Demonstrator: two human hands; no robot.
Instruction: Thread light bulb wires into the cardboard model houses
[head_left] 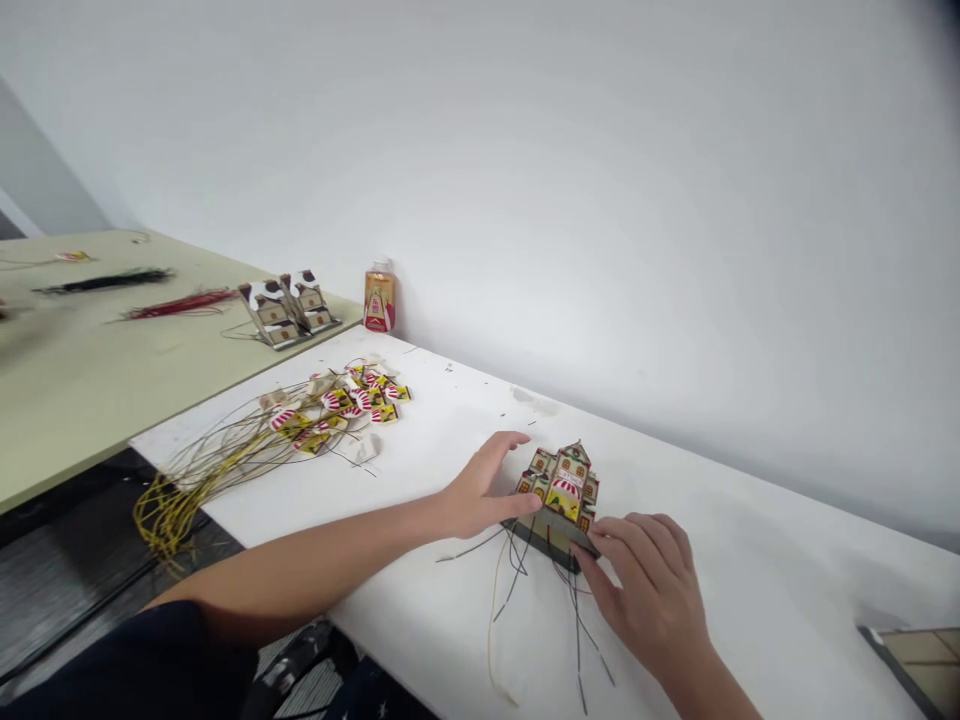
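Note:
A small model house (564, 488) with a red-and-white striped awning stands on a grey base near the middle of the white table. Several thin dark wires and a yellowish one trail from under its front. My right hand (651, 580) pinches the base at its right front corner, thumb below and fingers on top. At the house's left side is my left hand (480, 488), its thumb lying against the front and its index finger stretched out apart from it. Whatever its other fingers touch is hidden.
Awning pieces (352, 400) with long yellow wires (176, 515) lie left on the white table. Two snowy-roofed model houses (289, 308), red wires (180, 304) and black wires (112, 281) are on the greenish table. A bottle (379, 298) stands by the wall; a panel (919, 665) lies right.

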